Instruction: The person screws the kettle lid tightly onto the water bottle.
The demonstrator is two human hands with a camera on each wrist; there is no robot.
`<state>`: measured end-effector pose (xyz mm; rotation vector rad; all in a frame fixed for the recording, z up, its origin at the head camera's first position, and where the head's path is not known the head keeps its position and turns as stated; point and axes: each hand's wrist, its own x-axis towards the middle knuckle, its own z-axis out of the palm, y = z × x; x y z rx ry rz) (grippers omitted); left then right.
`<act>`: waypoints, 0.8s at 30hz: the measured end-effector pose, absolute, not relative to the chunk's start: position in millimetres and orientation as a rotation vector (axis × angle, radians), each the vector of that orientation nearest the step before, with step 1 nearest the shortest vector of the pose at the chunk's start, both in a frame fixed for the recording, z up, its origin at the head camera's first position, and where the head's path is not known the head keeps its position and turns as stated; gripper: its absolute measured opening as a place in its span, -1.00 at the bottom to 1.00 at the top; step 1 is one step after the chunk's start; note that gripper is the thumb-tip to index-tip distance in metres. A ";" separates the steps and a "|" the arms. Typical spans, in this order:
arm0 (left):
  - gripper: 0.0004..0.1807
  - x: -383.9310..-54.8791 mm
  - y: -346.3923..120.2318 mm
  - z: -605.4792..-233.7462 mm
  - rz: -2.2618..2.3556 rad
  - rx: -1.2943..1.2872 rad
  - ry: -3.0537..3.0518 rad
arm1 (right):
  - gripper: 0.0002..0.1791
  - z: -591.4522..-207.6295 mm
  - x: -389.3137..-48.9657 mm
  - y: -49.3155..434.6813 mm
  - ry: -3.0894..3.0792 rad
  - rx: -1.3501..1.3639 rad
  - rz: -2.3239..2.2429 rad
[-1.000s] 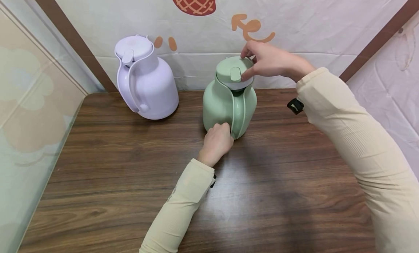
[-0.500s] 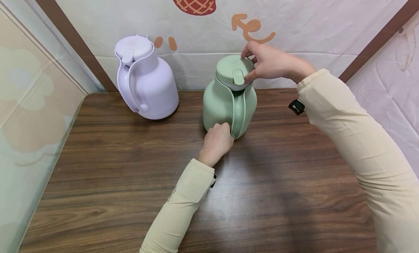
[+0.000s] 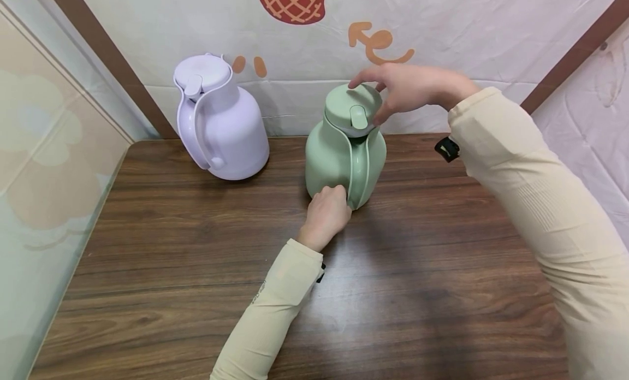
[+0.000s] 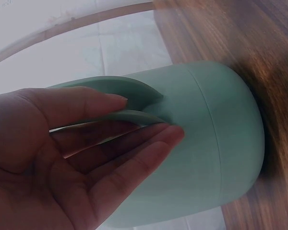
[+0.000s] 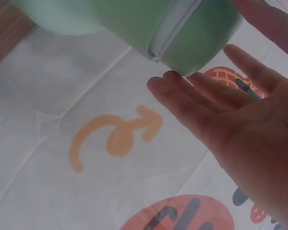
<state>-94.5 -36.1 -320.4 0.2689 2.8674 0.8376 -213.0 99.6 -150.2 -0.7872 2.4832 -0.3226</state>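
Note:
A green thermos jug (image 3: 329, 156) stands upright on the wooden table, its handle facing the person. My left hand (image 3: 325, 216) pinches the lower part of the handle (image 4: 134, 115) between thumb and fingers, as the left wrist view shows. At the top, my right hand (image 3: 410, 88) holds the round lid (image 3: 344, 102) by its right side, index finger over the far rim and thumb at the near side. In the right wrist view its other fingertips sit at the edge of the lid. A pouring button (image 3: 359, 117) faces forward on the lid.
To the left stands a lilac thermos jug (image 3: 231, 129) with its lid on. Behind both jugs rises a printed cloth wall (image 3: 295, 58); another panel (image 3: 54, 150) borders the left side of the brown table (image 3: 196, 292).
The lid first turned slightly, its button shifting right. Then my right hand's index finger slid left over the rim and the thumb moved right, while the lid stayed still. My left hand kept its place.

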 end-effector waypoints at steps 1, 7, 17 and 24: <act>-0.63 -94.4 -36.0 -320.6 0.841 0.273 2.867 | -0.15 -149.2 -213.3 98.6 2.479 -0.785 -0.306; -0.60 -94.1 -35.3 -320.9 0.859 0.275 2.849 | -0.11 -148.3 -216.8 94.4 2.441 -0.760 -0.295; -0.61 -94.4 -35.1 -321.7 0.857 0.273 2.855 | -0.14 -148.2 -218.8 91.2 2.485 -0.721 -0.266; -0.62 -95.0 -36.6 -322.0 0.843 0.267 2.864 | -0.14 -148.3 -216.1 87.9 2.542 -0.738 -0.094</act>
